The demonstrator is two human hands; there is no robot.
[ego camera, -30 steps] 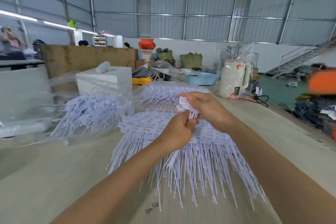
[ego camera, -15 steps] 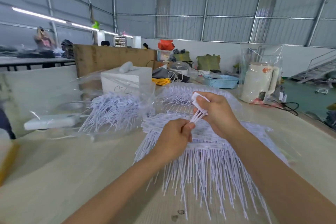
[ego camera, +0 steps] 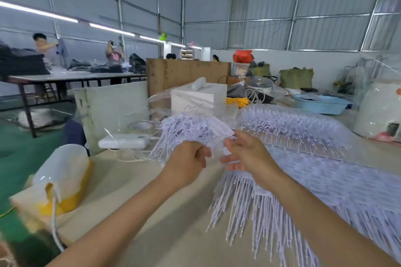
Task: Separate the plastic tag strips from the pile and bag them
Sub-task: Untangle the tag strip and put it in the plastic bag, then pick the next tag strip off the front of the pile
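Note:
A wide pile of white plastic tag strips point(ego camera: 308, 182) lies on the table to the right, its thin tails pointing toward me. A clear plastic bag point(ego camera: 191, 130) part-filled with loose strips lies beyond my hands. My left hand point(ego camera: 187, 161) is a closed fist gripping the bag's near edge. Beside it, at the bag's mouth, my right hand point(ego camera: 247, 155) has its fingers spread and nothing clearly held. A second clear bag of strips point(ego camera: 293, 123) sits farther back on the right.
A white box point(ego camera: 198, 99) stands behind the bag and a flat white device point(ego camera: 123, 141) with cables lies to its left. A white and yellow sack point(ego camera: 63, 180) sits at the table's left edge. At the right are a white kettle point(ego camera: 377, 110) and a blue basket point(ego camera: 321, 104). People work at far tables.
My view has swung left. Both hands moved from above the pile to the bag's mouth. The small bundle of strips my right hand held is no longer in it.

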